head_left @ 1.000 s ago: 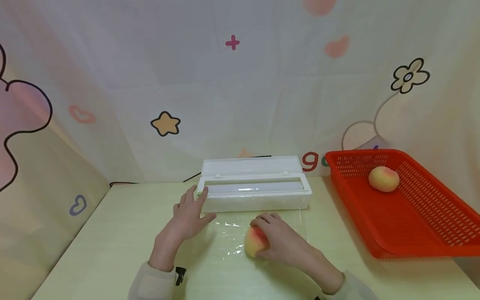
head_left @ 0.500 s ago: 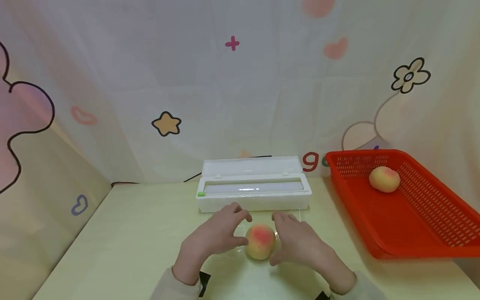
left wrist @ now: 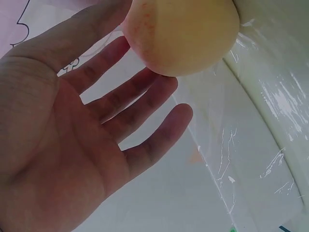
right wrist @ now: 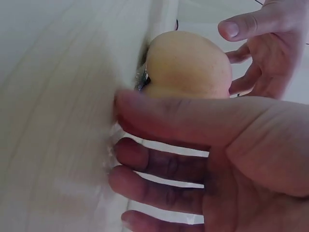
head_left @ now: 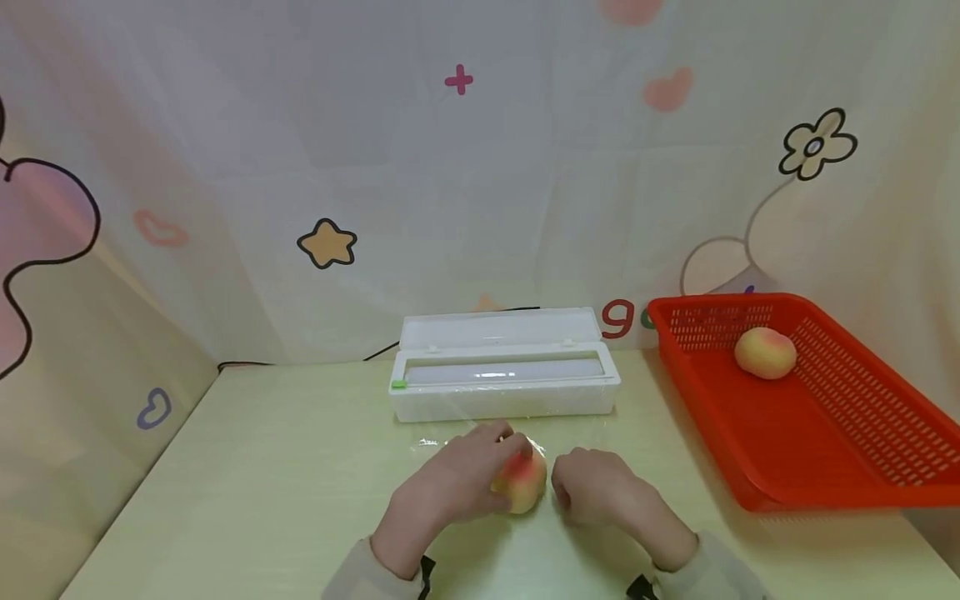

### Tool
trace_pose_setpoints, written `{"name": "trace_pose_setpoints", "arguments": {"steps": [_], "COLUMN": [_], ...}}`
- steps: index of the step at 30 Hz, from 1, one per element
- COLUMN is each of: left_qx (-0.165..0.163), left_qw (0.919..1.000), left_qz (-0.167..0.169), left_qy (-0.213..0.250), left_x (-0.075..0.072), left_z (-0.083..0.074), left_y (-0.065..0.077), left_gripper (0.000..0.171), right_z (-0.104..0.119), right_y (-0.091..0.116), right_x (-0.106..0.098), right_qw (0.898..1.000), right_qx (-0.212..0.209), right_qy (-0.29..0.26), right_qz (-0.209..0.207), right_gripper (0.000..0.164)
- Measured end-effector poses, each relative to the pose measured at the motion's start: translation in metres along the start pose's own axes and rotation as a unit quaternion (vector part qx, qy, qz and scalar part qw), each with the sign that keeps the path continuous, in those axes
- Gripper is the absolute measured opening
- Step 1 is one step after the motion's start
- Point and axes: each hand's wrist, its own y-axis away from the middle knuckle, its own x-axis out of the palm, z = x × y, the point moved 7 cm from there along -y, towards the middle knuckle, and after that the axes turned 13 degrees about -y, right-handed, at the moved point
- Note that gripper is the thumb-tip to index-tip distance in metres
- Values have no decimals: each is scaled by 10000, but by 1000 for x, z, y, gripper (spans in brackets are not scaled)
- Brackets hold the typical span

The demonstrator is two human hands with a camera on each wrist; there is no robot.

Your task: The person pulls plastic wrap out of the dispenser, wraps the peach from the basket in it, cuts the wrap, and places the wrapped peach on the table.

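A pink-and-yellow peach [head_left: 524, 481] rests on clear cling film [left wrist: 285, 96] spread over the table in front of a white cling film box [head_left: 504, 406]. My left hand [head_left: 459, 477] grips the peach from its left side, thumb near me and fingers on the far side. In the left wrist view, the fingertips meet the peach [left wrist: 188, 34] and the little finger stands free. Just right of the fruit, my right hand [head_left: 600, 490] is low with fingers bent downward. The right wrist view has its thumb and fingertips [right wrist: 128, 186] apart, right at the film on the table.
The box's lid [head_left: 501, 329] stands raised, showing the film roll [head_left: 504, 371] inside. A red plastic basket [head_left: 708, 433] at the right has another peach [head_left: 765, 352] in it. A patterned curtain [head_left: 420, 183] hangs behind the table [head_left: 277, 467].
My right hand has let go of the peach and lowered to its right. My left hand has come from near the box to grip the peach.
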Motion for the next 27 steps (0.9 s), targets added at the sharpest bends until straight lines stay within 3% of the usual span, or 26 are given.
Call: {"name": "trace_pose_setpoints", "arguments": {"steps": [9,21,24,27], "left_qx": [-157,-630,-707,-696], "left_qw": [9996,9936,9923,9916], "left_qz": [-222,18,-52,-352], "left_qy": [-88,-942,-1012,-1028], "left_x": [0,20,22,20], "left_z": [-5,-11,-10,-9], "left_y": [-2,-15,-15,-15], "left_gripper": [55,95,96,85], "right_z": [2,3,3,4], "right_y": [-1,-8,-8,-7], "right_x": [-6,-25,-29,-32], "right_qw": [9987,9927,9912,9898], "right_qx": [-55,-224,-241,-293], "right_qy": [-494,-1081,-1143,-1202], "right_qz": [106,-491,-622,-711], "right_gripper": [27,26,25,24]}}
